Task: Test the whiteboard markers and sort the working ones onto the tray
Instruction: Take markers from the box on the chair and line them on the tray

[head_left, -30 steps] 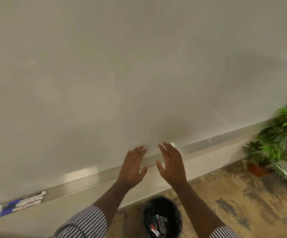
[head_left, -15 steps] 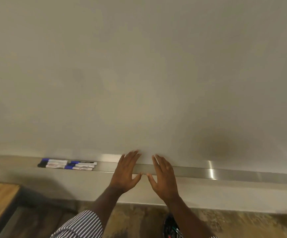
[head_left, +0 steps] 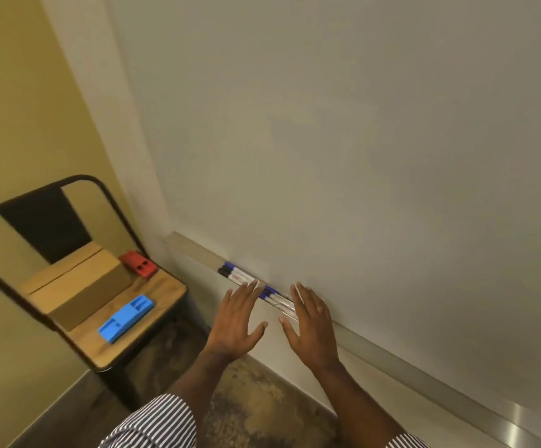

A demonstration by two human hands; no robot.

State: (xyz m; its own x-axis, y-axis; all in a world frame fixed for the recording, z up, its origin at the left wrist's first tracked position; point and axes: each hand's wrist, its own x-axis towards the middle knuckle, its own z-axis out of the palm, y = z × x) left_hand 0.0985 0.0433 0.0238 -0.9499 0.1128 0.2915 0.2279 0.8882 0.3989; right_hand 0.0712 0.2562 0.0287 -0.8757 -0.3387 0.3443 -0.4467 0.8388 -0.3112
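- Fingers (head_left: 245,294) of your left hand (head_left: 235,321) are straight and spread, palm down, holding nothing; the fingertips reach over the edge of the marker tray (head_left: 376,344) and cover part of the markers there.
- Your right hand (head_left: 311,328) is held the same way, fingers extended and a little apart, nothing in its grasp, with the fingertips lying over the right end of the marker group.
- Your two hands sit side by side, thumbs pointing toward each other with a gap between them.
- You have whiteboard markers (head_left: 240,275) lying lengthwise in the tray along the bottom of the whiteboard (head_left: 359,140): two with dark and blue caps show plainly at the left, and at least two more show between your hands. Your hands hide the rest, so the full count cannot be told.
- One chair (head_left: 78,253) with a dark metal frame and a wooden seat stands to your left, beside the tray's end.
- On its seat you have one cardboard box (head_left: 78,286), one red block (head_left: 138,268) behind it near the backrest, and one blue block (head_left: 125,318) in front, apart from the box.
- Two striped sleeves (head_left: 156,421) show at the bottom edge.
- Yellow wall (head_left: 20,92) lies left of the board, and a mottled floor (head_left: 256,399) lies below your arms.
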